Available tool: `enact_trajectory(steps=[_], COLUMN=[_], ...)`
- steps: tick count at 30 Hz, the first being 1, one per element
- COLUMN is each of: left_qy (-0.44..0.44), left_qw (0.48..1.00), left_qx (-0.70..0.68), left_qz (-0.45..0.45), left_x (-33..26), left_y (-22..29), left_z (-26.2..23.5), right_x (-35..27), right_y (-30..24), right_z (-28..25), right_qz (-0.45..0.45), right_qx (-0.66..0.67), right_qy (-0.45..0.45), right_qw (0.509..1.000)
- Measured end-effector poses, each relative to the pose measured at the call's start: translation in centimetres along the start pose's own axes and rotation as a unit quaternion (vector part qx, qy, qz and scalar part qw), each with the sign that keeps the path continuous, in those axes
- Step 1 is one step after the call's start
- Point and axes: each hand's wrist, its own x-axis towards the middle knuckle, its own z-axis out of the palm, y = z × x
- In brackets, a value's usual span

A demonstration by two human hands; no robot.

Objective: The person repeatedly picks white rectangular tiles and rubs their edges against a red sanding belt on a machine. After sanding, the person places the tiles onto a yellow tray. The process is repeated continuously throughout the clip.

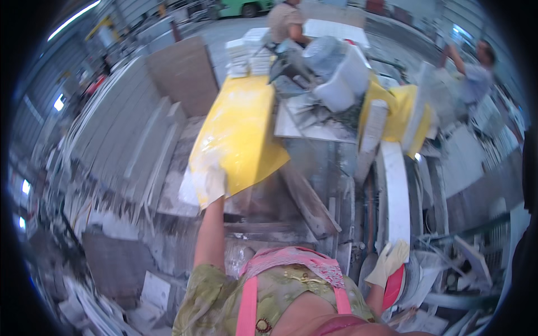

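Wide fisheye on head — facing down, forward — wearer's torso [296, 291] close.

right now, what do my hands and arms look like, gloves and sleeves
The left hand and right hand each wear a pale cream glove. A loose, short olive-green sleeve with a mottled pattern covers the upper left arm; the left forearm is bare. Any finer markings are too blurred to tell.

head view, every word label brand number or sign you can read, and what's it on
None can be read.
Yellow sheet by the left hand: no lettering can be made out.
White strip by the right hand: none can be made out.
Green vehicle and stacked white pieces: any marks are too small or blurred to read.
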Motion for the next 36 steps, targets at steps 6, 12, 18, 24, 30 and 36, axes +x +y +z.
enact_trajectory(steps=[6,12,18,24,30,36], left_qy=[-0.183,-0.211,-0.215,-0.211,-0.226,-0.216], left_qw=[0.955,0.934,0.931,0.927,0.922,0.927], left_qx=[-0.231,-0.281,-0.285,-0.302,-0.306,-0.297], left_qz=[0.021,-0.070,-0.077,-0.070,-0.066,-0.079], left_x=[0.5,-0.3,-0.6,-0.5,-0.3,0.2], left_y=[6.7,8.6,8.9,8.5,8.3,8.1], left_z=[-9.9,-15.1,-15.7,-15.2,-14.7,-13.8], right_x=[-0.7,-0.3,-0.7,-1.0,0.5,2.5], right_y=[-0.3,-1.3,-0.8,1.5,5.3,3.2], right_z=[-3.2,-4.5,-4.2,-5.2,-12.5,-14.9], right_qz=[0.061,0.060,0.048,0.059,-0.018,-0.055], right_qx=[0.005,0.004,0.010,0.102,0.183,0.054], right_qy=[-0.009,-0.004,0.016,-0.068,-0.307,-0.397], right_qw=[0.998,0.998,0.999,0.991,0.934,0.915])
